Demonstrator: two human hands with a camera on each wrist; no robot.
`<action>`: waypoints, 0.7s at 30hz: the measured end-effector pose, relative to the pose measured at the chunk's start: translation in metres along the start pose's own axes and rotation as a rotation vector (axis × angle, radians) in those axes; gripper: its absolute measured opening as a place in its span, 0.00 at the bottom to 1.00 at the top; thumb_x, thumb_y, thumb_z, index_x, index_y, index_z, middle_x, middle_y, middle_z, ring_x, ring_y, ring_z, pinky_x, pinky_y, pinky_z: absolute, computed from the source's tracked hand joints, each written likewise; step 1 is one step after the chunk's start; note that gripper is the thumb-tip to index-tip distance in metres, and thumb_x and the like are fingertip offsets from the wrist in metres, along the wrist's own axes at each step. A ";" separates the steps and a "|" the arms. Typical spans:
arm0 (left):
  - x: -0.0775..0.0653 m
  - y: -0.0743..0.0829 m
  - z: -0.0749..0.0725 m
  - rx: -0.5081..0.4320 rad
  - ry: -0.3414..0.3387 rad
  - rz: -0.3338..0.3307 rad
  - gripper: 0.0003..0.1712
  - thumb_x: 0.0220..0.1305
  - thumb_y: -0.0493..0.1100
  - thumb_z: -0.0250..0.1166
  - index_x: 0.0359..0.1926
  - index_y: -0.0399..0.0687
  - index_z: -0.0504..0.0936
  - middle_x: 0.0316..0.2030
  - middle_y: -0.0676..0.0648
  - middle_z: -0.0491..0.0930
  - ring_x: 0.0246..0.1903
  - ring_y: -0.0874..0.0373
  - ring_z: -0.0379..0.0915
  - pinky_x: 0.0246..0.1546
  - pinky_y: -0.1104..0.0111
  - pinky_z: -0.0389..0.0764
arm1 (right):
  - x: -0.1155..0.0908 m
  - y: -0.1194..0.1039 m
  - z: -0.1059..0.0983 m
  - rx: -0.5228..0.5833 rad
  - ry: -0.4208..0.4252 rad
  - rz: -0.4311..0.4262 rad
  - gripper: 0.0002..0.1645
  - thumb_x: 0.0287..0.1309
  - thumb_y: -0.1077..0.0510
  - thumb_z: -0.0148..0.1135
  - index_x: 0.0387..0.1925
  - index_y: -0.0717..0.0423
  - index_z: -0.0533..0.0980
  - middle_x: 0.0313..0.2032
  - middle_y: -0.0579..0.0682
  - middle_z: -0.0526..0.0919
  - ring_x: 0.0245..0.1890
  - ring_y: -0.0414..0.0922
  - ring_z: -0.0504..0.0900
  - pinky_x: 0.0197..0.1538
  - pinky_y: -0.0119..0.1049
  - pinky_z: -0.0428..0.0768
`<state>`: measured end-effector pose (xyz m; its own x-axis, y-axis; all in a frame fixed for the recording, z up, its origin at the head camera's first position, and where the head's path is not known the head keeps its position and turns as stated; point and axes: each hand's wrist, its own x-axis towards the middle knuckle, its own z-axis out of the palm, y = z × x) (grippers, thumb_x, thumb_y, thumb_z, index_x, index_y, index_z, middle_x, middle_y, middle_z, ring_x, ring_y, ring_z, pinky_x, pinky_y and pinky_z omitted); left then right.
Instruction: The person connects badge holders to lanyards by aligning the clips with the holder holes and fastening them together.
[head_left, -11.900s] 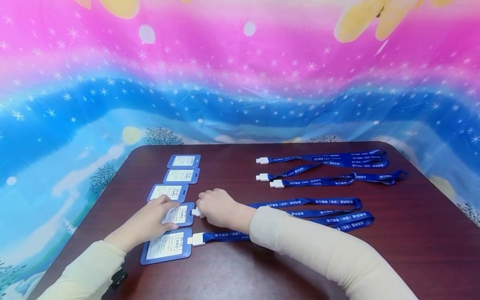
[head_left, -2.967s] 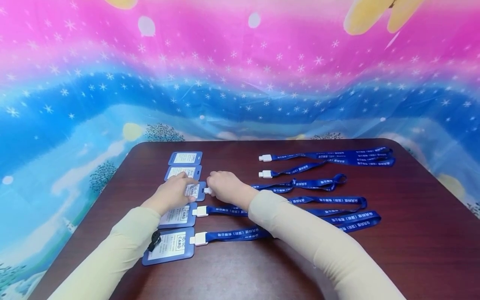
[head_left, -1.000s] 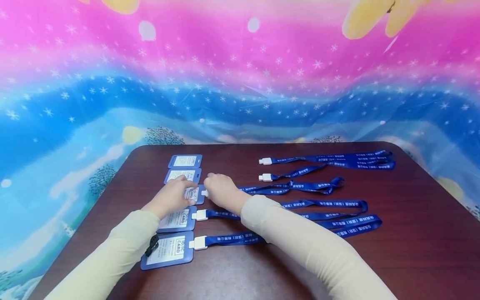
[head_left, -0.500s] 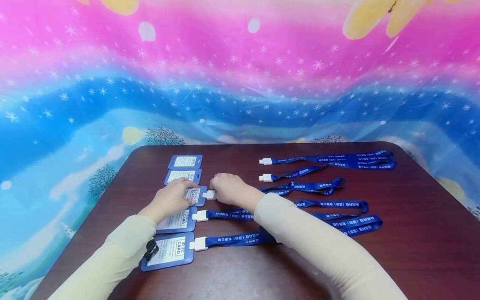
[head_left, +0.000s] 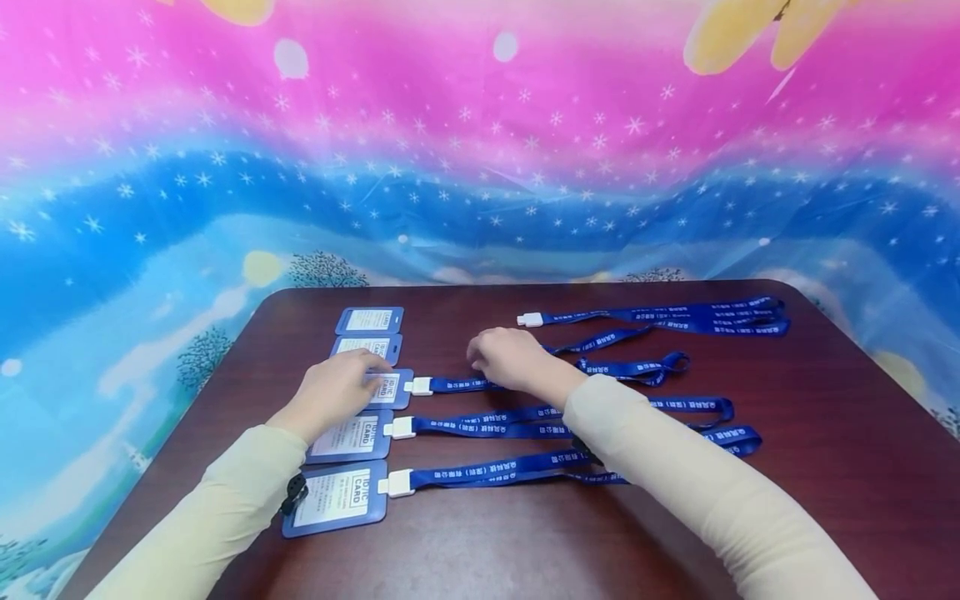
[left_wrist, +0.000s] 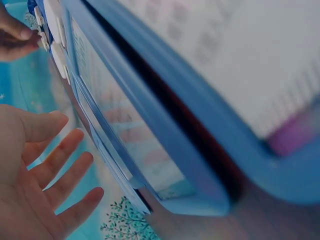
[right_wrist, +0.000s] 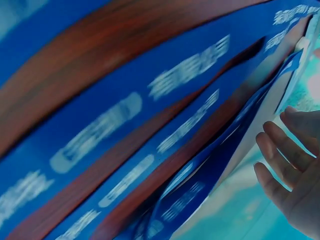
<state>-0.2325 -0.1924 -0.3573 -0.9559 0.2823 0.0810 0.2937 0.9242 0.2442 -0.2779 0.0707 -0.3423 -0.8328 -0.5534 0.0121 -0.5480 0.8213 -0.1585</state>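
Note:
My left hand (head_left: 333, 387) hovers over the third badge holder (head_left: 390, 389) from the front, its fingers loosely spread in the left wrist view and gripping nothing. That blue-framed holder has a white clip (head_left: 422, 386) at its right edge, on a blue lanyard (head_left: 459, 385). Farther right, my right hand (head_left: 513, 358) reaches to the fourth lanyard (head_left: 607, 340), whose clip end it hides in the head view. In the right wrist view the fingers of the right hand (right_wrist: 295, 160) are parted and relaxed, with nothing held between them.
Two more badge holders, the front one (head_left: 336, 498) and the second (head_left: 351, 437), have lanyards clipped on. Two holders without clips, the farthest (head_left: 370, 321) among them, lie at the back left. The farthest lanyard (head_left: 705, 317) lies separately. A patterned cloth (head_left: 480, 167) hangs behind the table (head_left: 465, 550).
The right hand clipped lanyards to the second and third holders, then let go of the third clip and moved right and back. The left hand shifted from the second holder to the third and loosened.

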 end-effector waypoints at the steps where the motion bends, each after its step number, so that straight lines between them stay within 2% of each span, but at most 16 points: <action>1: 0.000 -0.001 0.000 0.000 0.000 -0.003 0.15 0.65 0.40 0.67 0.53 0.46 0.85 0.54 0.41 0.81 0.57 0.42 0.75 0.54 0.46 0.76 | -0.002 0.004 -0.001 -0.004 0.002 0.003 0.11 0.67 0.55 0.62 0.47 0.49 0.84 0.44 0.45 0.86 0.47 0.44 0.83 0.52 0.43 0.81; 6: -0.001 -0.003 -0.001 -0.010 -0.005 -0.015 0.15 0.66 0.41 0.66 0.53 0.46 0.85 0.54 0.40 0.81 0.57 0.42 0.74 0.55 0.45 0.75 | -0.009 0.021 -0.003 -0.033 0.026 0.007 0.10 0.67 0.57 0.62 0.46 0.51 0.85 0.43 0.47 0.86 0.46 0.45 0.83 0.52 0.44 0.81; 13: -0.002 -0.004 0.000 -0.033 -0.010 -0.025 0.15 0.67 0.41 0.66 0.53 0.46 0.84 0.55 0.40 0.80 0.58 0.41 0.73 0.56 0.45 0.74 | -0.019 0.040 -0.006 -0.070 0.018 0.032 0.10 0.67 0.58 0.61 0.46 0.52 0.85 0.43 0.48 0.86 0.46 0.47 0.84 0.51 0.46 0.81; 21: -0.002 -0.003 0.001 -0.046 -0.012 -0.008 0.13 0.66 0.41 0.66 0.52 0.47 0.85 0.54 0.41 0.81 0.58 0.42 0.74 0.56 0.45 0.75 | -0.027 0.062 -0.008 -0.088 0.048 0.081 0.11 0.66 0.58 0.62 0.46 0.54 0.85 0.44 0.50 0.85 0.45 0.49 0.83 0.49 0.48 0.81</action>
<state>-0.2314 -0.1955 -0.3593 -0.9582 0.2781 0.0670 0.2854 0.9139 0.2888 -0.2897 0.1376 -0.3445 -0.8760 -0.4796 0.0504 -0.4822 0.8730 -0.0733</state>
